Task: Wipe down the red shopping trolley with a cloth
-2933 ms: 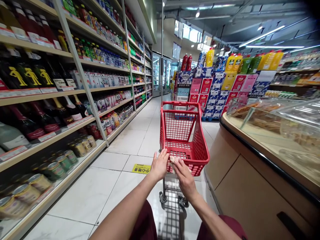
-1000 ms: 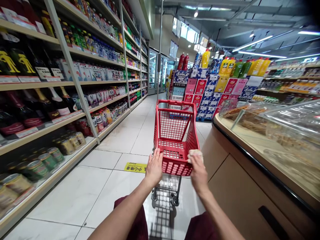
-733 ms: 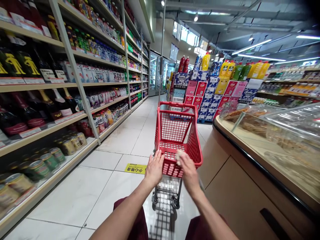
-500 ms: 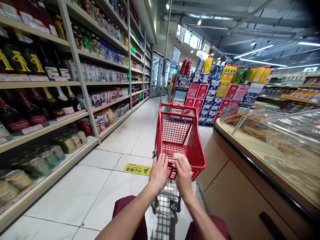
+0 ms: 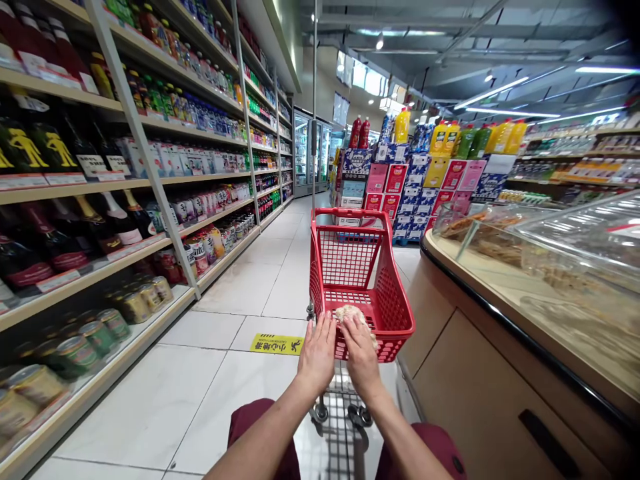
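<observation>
A small red shopping cart (image 5: 395, 307) stands in the aisle straight ahead of me. My left hand (image 5: 317, 353) lies flat against the near end of its basket, fingers stretched out. My right hand (image 5: 361, 352) presses a crumpled pale cloth (image 5: 350, 313) onto the cart's near rim, fingers over it. The inside of the basket holds nothing I can see.
Shelves of bottles and cans (image 5: 125, 307) line the left. A curved wooden counter with a glass food case (image 5: 530, 267) runs close on the right. A stack of drink boxes (image 5: 415, 187) stands beyond the cart. A yellow floor sticker (image 5: 277, 345) lies beside the cart.
My right hand has slid the cloth from the right corner of the cart's rim leftward to the middle. My left hand has stayed on the cart's near end.
</observation>
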The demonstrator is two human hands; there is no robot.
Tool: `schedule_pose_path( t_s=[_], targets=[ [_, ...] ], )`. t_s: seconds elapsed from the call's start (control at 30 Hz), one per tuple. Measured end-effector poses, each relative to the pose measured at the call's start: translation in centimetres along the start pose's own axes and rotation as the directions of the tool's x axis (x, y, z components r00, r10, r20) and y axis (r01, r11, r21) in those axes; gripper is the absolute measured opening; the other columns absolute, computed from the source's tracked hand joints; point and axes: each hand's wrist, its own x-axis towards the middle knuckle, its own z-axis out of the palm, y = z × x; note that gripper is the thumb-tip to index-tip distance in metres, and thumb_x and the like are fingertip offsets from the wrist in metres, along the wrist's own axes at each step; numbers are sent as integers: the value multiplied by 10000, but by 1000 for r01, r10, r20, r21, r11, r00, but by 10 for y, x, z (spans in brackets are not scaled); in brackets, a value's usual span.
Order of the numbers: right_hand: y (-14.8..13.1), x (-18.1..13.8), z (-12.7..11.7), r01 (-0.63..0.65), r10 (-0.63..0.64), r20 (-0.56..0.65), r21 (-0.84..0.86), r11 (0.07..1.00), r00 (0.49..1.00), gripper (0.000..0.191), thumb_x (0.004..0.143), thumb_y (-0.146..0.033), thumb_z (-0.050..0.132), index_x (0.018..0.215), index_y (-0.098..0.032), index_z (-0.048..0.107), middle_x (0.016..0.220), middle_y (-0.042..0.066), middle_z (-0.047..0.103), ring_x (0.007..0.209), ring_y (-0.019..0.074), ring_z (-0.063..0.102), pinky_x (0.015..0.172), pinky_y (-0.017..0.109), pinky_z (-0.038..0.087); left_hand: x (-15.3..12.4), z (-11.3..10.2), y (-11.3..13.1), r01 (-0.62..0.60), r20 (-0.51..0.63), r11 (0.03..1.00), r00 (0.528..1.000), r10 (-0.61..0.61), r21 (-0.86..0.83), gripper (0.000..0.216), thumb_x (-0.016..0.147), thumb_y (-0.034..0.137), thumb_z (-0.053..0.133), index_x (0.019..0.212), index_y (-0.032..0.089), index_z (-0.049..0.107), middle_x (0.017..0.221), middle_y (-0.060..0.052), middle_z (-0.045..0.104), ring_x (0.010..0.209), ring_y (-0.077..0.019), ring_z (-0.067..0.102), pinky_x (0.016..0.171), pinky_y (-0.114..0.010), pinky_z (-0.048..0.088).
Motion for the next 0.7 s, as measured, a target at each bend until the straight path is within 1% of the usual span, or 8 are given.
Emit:
schedule_pose_path(
  t_s=[0.07,0.13,0.2,0.33,0.4,0.57,0.63,0.7],
  targets=[
    [18,-4,-15,-27,26,-18,-48,998,999,469,830,-53,350,1238,-247,476,1282,36,496,1270,180,330,1028,454,333,0,3,0,-10,-9,1000,1000,11,14,636,746,45,316,1370,101,204,1458,-91,171,1348,-187,81,1084,-427,152],
    [39,-9,-31,-133,122,-82,-133,982,989,462,830,-57,338,1223,-244,493,1298,36,480,1270,189,330,1035,477,310,-1,4,2,-11,-10,1000,1000,11,6,652,738,54,329,1373,93,190,1461,-96,152,1348,-197,72,1080,-436,153],
    [42,-10,-32,-210,187,-140,-174,962,972,467,825,-54,324,1224,-225,495,1305,54,469,1277,202,315,1031,493,305,-1,5,5,0,-9,1000,1000,0,-5,676,727,77,351,1378,82,167,1463,-105,131,1349,-212,57,1077,-446,152],
    [10,-2,-6,-67,64,-46,-60,996,997,484,820,-40,324,1250,-210,468,1282,74,493,1279,190,313,1020,461,340,-1,4,9,11,7,1000,1000,-11,-5,699,716,96,365,1380,69,151,1462,-112,129,1350,-217,49,1079,-451,143],
    [8,-1,-8,-6,6,12,-38,999,1000,483,822,-41,336,1252,-221,462,1272,62,504,1275,183,321,1016,448,350,-1,2,8,7,16,1000,1000,-6,-9,688,721,84,347,1381,77,153,1462,-104,142,1350,-206,60,1082,-450,139],
    [46,-11,-45,-159,139,-107,-222,962,985,503,807,-31,322,1249,-224,465,1304,57,471,1278,192,314,1025,480,319,0,-2,8,-5,56,998,998,9,-67,667,744,129,362,1379,81,164,1461,-105,145,1349,-215,66,1082,-466,122],
    [40,-12,-40,-176,152,-119,-219,960,981,517,795,-14,304,1249,-201,467,1300,78,472,1285,197,301,1023,483,321,0,-3,11,-7,62,997,998,12,-70,684,735,153,385,1377,70,166,1462,-113,135,1350,-225,50,1082,-482,104],
    [24,-11,-26,-101,96,-37,-151,983,995,528,790,0,293,1250,-191,467,1274,80,500,1284,189,301,1023,465,330,0,-2,13,-8,53,998,999,11,-57,694,724,146,386,1377,66,163,1464,-111,127,1351,-223,34,1082,-494,86]
  ],
)
